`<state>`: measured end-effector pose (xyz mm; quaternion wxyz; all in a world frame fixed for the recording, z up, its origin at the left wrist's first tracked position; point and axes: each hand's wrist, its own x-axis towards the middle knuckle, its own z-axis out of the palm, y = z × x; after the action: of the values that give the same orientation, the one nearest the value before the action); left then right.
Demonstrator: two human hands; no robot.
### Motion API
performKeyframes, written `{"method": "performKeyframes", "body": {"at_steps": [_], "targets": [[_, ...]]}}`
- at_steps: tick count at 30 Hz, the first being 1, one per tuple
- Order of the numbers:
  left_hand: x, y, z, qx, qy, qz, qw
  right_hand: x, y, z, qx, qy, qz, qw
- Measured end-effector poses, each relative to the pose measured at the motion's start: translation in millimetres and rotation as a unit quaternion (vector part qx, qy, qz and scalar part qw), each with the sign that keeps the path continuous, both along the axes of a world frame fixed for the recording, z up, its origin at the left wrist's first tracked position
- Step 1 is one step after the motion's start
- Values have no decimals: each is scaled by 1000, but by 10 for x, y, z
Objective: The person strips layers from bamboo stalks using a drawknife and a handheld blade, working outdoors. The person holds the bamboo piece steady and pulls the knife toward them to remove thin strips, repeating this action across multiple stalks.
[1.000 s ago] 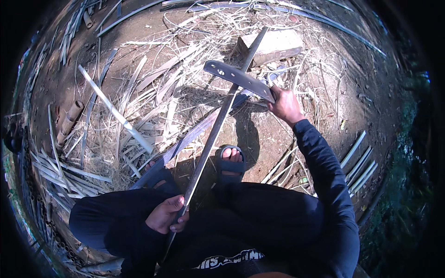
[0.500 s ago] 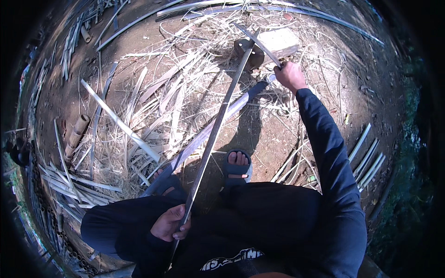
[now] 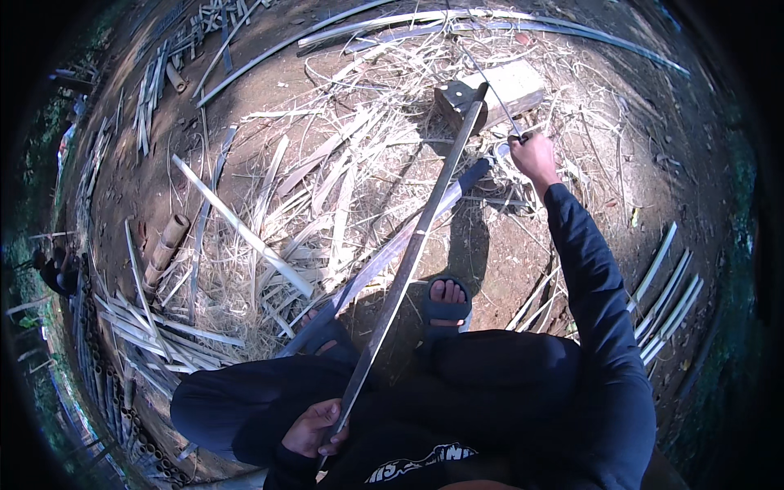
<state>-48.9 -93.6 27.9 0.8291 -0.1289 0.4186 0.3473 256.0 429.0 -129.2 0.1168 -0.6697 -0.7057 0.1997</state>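
My left hand (image 3: 317, 429) is closed round the near end of a long bamboo strip (image 3: 416, 245), close to my body. The strip slants away to the upper right, dark on its face and pale along one edge. Its far end meets a squared wooden block (image 3: 513, 84); whether it rests on the block I cannot tell. My right hand (image 3: 535, 159), arm stretched forward, grips the handle of a long knife (image 3: 500, 104). The thin blade shows nearly edge-on, pointing away and left over the block, beside the strip's far end.
Shavings and split pieces (image 3: 327, 196) litter the ground between my feet and the block. A wider strip (image 3: 367, 273) lies below the held one. Bamboo strips (image 3: 670, 306) lie at the right, more strips (image 3: 163, 335) at the left, near a short bamboo tube (image 3: 167, 249).
The knife blade has turned from showing its flat across the strip to nearly edge-on, further right. My left hand keeps its hold. The whole view has shifted slightly.
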Motion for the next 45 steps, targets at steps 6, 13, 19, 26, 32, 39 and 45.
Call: {"method": "performKeyframes", "body": {"at_steps": [6,13,19,26,32,39,45], "targets": [[-269,-96,355,77,107,43,990,354,-777,-449,30,51,-88,994],[-291,302,514,152,339,135,919,569,-1739,-692,-18,-37,-30,999],[-145,642,353,164,365,174,899,639,-2135,-869,-78,-71,-43,994],[16,542,26,90,616,86,777,372,-3154,-976,183,-140,-7,973],[-51,493,-130,122,441,149,876,148,-3584,-1256,124,-130,5,984],[-216,611,90,258,138,195,936,-13,-3582,-1302,75,-107,12,991],[-120,617,123,235,176,169,941,-189,-3549,-1371,41,-98,16,994]]}}
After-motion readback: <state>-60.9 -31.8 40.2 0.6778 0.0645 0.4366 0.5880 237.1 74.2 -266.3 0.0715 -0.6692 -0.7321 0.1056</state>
